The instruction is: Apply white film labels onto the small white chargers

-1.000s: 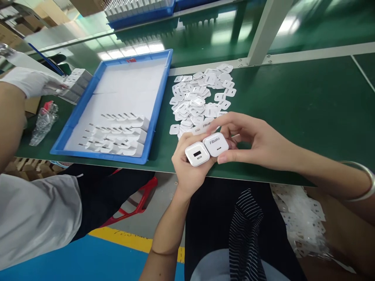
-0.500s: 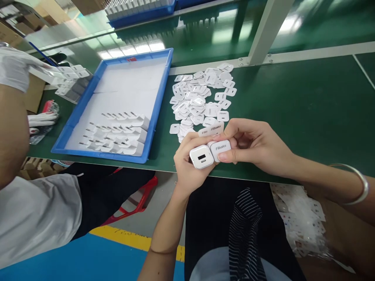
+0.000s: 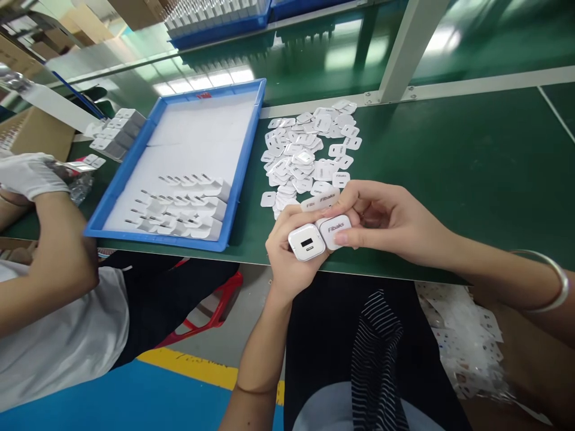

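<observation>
My left hand [image 3: 287, 263] grips a white charger cube [image 3: 306, 242] whose port face points at the camera. Right beside it, my right hand [image 3: 395, 224] pinches a second white charger [image 3: 335, 231] printed "Fibaks", with more white chargers [image 3: 321, 199] held behind. Both hands meet at the front edge of the green table [image 3: 449, 167]. Just beyond them lies a pile of small white stickers [image 3: 305, 152]. A blue tray [image 3: 242, 161] at the left holds rows of white chargers [image 3: 179, 206] lying prongs up.
A co-worker on the left has a white-gloved hand [image 3: 27, 173] near a clear bag [image 3: 76, 179] and a stack of chargers [image 3: 114, 129]. A white post [image 3: 404, 48] rises behind. Cardboard boxes [image 3: 40, 134] sit far left. Peeled sticker sheets [image 3: 467, 341] fill a box under my right arm.
My right hand has turned its charger so the printed side faces up, and both hands shifted slightly. The co-worker's gloved hand came down from the charger stack to the clear bag.
</observation>
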Available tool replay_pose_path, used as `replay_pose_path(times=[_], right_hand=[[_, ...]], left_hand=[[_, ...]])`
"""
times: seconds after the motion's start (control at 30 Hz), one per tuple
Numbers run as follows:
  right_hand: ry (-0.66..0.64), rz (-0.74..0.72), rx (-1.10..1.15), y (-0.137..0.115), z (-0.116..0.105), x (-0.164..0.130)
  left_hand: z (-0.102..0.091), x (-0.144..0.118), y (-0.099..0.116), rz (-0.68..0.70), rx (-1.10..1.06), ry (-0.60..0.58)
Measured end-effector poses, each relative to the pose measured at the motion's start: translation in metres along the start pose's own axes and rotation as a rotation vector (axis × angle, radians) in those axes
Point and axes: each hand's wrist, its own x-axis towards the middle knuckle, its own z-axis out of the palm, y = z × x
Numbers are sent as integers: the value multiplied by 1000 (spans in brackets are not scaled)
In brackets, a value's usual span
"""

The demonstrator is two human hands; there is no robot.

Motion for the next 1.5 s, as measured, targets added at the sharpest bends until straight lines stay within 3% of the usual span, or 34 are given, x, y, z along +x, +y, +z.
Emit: replay_pose_path(times=[0.4, 0.63, 0.77, 0.87, 1.0, 1.17, 1.3, 1.37, 1.5], right_hand=[[37, 76, 192, 4, -3, 3], [-82, 105, 224, 3, -7, 7], [-74, 70, 185, 4, -7, 6], [6, 29, 146, 6, -5, 5], [266, -36, 62, 6, 0, 3], [284, 89, -57, 3, 1, 7], [429, 1, -41, -3, -7, 8], [349, 20, 40, -7, -10, 6], [10, 209, 23, -15, -6, 2]], left_hand=[[1, 1, 4, -29, 19, -39], [-3, 2, 4, -89, 12, -5], [-4, 3, 3, -89, 0, -3], [-2, 3, 4, -84, 1, 5], [-1, 4, 6, -72, 20, -22], [0, 4, 7, -31, 35, -48], [5, 0, 2, -5, 135, 39], [8, -2, 0, 25, 192, 88], [11, -5, -1, 77, 252, 93]])
